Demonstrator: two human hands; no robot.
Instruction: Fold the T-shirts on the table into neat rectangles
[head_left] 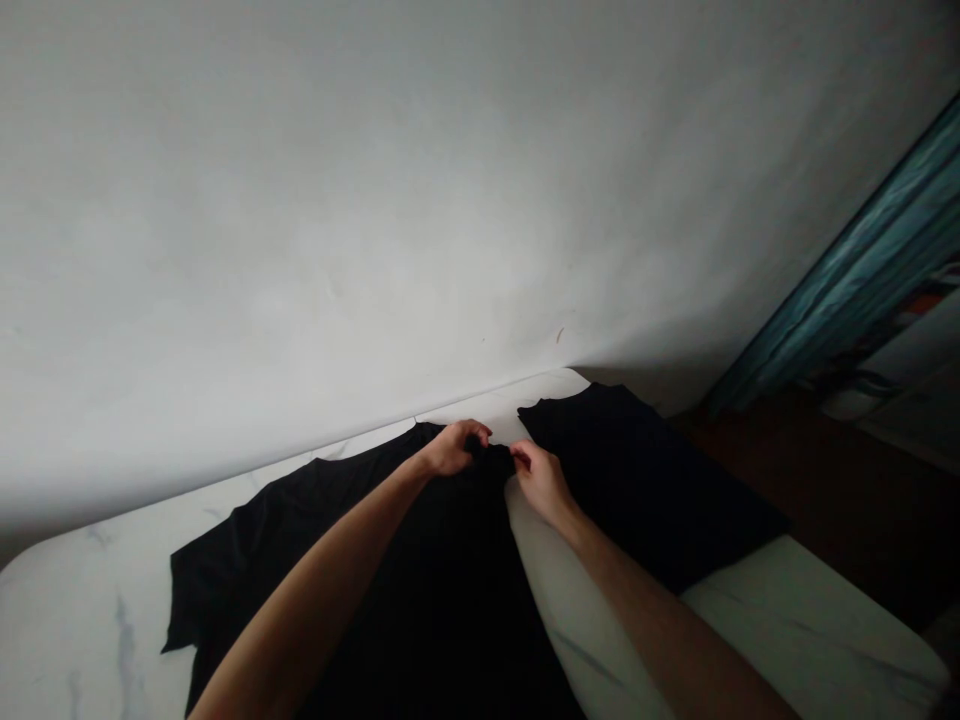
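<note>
A black T-shirt [435,590] lies spread over the table, one short sleeve reaching out at the left. My left hand [453,448] pinches its dark cloth near the far side. Close beside it, my right hand [541,480] grips the edge of the same cloth between thumb and fingers. A short bunched strip of fabric shows between the two hands. To the right lies a second dark garment [645,490], partly behind my right forearm and hanging to the table's right edge.
The white marble-patterned table [82,600] stands close to a pale wall [390,200]. A teal curtain [847,270] hangs at the right, with dim clutter beyond it. Dark reddish floor [780,460] shows past the table's right edge.
</note>
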